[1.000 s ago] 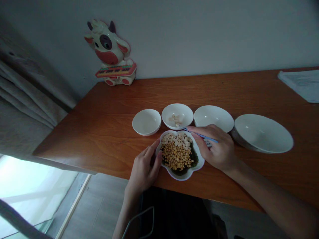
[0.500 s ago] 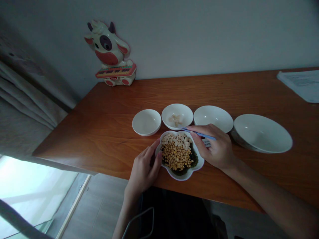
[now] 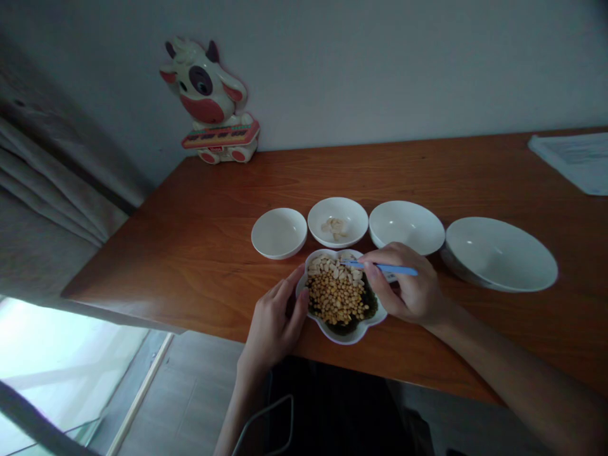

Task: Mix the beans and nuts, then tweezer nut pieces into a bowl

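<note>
A white scalloped bowl [image 3: 354, 337] stands near the table's front edge. In it lie yellow beans [image 3: 335, 296], pale peanut halves [image 3: 327, 266] along the far side, and something dark green on the right and near side. My left hand [image 3: 275, 316] grips the bowl's left rim between thumb and fingers. With my right hand [image 3: 403, 282] I pinch blue tweezers [image 3: 392, 269], whose tips are over the peanuts at the bowl's far side. Whether the tips hold a piece, I cannot tell. Behind, a small white bowl [image 3: 316, 221] contains a few pale peanut pieces [image 3: 335, 227].
A white bowl [image 3: 279, 234] stands at the row's left end; another [image 3: 406, 221] and a larger one [image 3: 498, 253] are to the right. A cow toy with a keyboard [image 3: 216, 107] sits at the back left. A white sheet [image 3: 574, 161] lies at the back right.
My right hand has moved slightly down and toward me. The tweezers' tips have gone from beside the small bowl's near rim to over the peanuts in the scalloped bowl. My left hand stays put.
</note>
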Tool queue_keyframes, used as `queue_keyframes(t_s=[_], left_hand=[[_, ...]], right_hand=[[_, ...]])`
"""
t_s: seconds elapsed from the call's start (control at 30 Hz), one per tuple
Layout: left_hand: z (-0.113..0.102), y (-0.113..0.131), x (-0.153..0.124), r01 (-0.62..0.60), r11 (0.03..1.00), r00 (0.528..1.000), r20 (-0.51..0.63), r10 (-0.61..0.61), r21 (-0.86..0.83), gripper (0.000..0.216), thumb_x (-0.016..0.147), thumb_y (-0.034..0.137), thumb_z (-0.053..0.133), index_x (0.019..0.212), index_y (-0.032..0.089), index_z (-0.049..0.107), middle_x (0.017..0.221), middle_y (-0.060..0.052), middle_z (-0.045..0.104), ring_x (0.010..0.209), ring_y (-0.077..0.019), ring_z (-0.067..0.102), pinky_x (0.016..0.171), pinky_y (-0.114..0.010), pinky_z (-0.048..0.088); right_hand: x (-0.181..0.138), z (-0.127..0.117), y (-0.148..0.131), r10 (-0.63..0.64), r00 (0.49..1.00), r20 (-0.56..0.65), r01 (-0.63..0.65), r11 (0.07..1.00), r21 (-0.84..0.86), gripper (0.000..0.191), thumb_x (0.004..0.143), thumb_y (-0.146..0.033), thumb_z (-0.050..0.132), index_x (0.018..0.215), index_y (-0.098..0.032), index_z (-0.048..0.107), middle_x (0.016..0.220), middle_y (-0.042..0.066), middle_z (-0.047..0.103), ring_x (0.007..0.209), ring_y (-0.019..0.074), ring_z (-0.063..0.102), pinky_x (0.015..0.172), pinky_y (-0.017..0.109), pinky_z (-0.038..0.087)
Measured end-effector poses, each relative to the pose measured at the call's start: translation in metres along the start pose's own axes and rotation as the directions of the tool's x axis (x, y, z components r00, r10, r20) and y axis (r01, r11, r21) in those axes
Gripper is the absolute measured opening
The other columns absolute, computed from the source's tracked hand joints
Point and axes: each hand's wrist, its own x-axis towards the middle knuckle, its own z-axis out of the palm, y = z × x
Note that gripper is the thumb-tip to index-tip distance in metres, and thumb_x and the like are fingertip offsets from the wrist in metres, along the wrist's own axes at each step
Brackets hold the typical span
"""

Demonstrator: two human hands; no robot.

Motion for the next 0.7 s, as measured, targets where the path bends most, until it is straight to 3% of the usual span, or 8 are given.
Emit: queue_keyframes(t_s=[0.17,0.37,0.7], left_hand=[[-0.0006,0.0002,0.0,0.0,1.0,1.0,0.005,0.0,-0.01,0.043,0.107,0.032,0.049,0.148,0.02,0.051,0.141,-0.01,0.067,0.126,-0.0237,0.067,0.105,-0.036,0.055],[-0.0009,0.0008,0.0006,0.008,1.0,1.0,0.01,-0.008,-0.009,0.043,0.107,0.032,0.048,0.148,0.02,0.051,0.14,-0.011,0.067,0.125,-0.0247,0.067,0.104,-0.038,0.056],[-0.0014,0.0018,0.0002,-0.011,1.0,1.0,-0.002,0.011,-0.009,0.043,0.106,0.031,0.049,0.148,0.021,0.052,0.14,-0.01,0.068,0.125,-0.0239,0.068,0.104,-0.037,0.057]], right_hand=[[0.0006,0.0002,-0.0014,-0.015,0.999,0.028,0.015,1.0,0.015,0.031,0.091,-0.013,0.058,0.121,-0.022,0.059,0.097,0.005,0.077,0.073,0.0162,0.067,0.066,0.033,0.052],[0.0004,0.0015,-0.0015,-0.021,0.998,0.051,0.021,1.0,0.01,0.025,0.091,-0.015,0.061,0.115,-0.022,0.06,0.087,0.002,0.075,0.069,0.0154,0.065,0.067,0.032,0.052],[-0.0025,0.0034,0.0002,0.019,0.992,0.125,-0.016,1.0,-0.025,0.021,0.092,-0.017,0.06,0.112,-0.022,0.063,0.087,0.002,0.073,0.072,0.0161,0.064,0.072,0.033,0.051]])
